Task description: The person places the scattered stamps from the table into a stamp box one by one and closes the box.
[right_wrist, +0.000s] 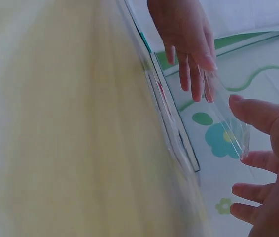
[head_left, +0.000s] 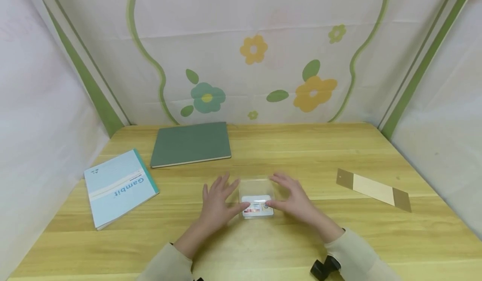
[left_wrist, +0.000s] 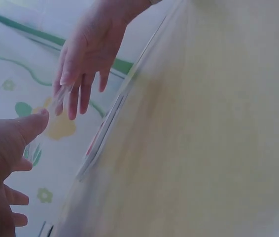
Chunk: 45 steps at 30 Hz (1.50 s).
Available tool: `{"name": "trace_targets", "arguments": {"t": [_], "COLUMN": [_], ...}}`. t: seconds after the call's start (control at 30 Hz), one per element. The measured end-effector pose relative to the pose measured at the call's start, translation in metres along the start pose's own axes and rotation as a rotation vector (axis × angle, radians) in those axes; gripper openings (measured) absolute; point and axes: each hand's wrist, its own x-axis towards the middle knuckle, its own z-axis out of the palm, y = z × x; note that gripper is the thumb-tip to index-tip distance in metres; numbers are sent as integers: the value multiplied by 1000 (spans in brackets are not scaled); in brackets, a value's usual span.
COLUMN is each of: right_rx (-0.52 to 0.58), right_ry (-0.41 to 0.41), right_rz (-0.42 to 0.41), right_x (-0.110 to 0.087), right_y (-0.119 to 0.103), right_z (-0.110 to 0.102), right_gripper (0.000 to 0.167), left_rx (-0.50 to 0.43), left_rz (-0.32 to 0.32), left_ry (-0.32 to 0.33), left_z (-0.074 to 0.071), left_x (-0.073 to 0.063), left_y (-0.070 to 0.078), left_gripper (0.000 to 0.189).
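Note:
A clear plastic lid (head_left: 256, 185) is held level between both hands, a little above the table, as the wrist views show. My left hand (head_left: 218, 200) grips its left side with thumb and fingertips, the other fingers spread. On the opposite side my right hand (head_left: 296, 199) grips it with thumb and forefinger (right_wrist: 260, 160), its remaining fingers held apart. Below the lid, a shallow clear box (right_wrist: 165, 111) lies flat on the table, with a white, printed card-like item (head_left: 257, 209) in it. Lid and box are apart. Print details are too small to read.
A light blue notebook (head_left: 118, 189) lies at the left of the wooden table (head_left: 301, 247). Behind it to the right is a dark green hardcover book (head_left: 191, 143). A brown and cream strip (head_left: 373, 189) lies at the right. Patterned white curtains (head_left: 226, 17) enclose the table.

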Motion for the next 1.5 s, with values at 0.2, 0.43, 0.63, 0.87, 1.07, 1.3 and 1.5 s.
{"name": "trace_targets", "arguments": {"t": [0.2, 0.43, 0.63, 0.87, 1.07, 1.3, 1.5], "right_rx": [-48, -105, -150, -181, -212, -227, -235], "right_ry": [-12, -29, -17, -23, -55, -69, -68], "right_rz": [6, 31, 13, -19, -18, -16, -17], "right_x": [-7, -14, -18, -19, -19, -19, -18], "right_y": [7, 15, 18, 18, 20, 21, 21], "right_z": [7, 14, 16, 16, 17, 17, 17], "right_gripper": [66, 67, 64, 63, 62, 62, 62], "left_rx": [44, 65, 90, 102, 120, 126, 136], "left_rz": [8, -4, -12, -14, -19, -19, -28], "left_ry": [-7, -23, -34, -41, -57, -64, -76], "left_z": [8, 16, 19, 20, 21, 20, 21], "left_x": [-7, -13, -16, -16, -17, -17, -17], "left_y": [-3, -7, -6, -5, -5, -5, -7], "left_gripper": [69, 67, 69, 68, 67, 67, 67]}}
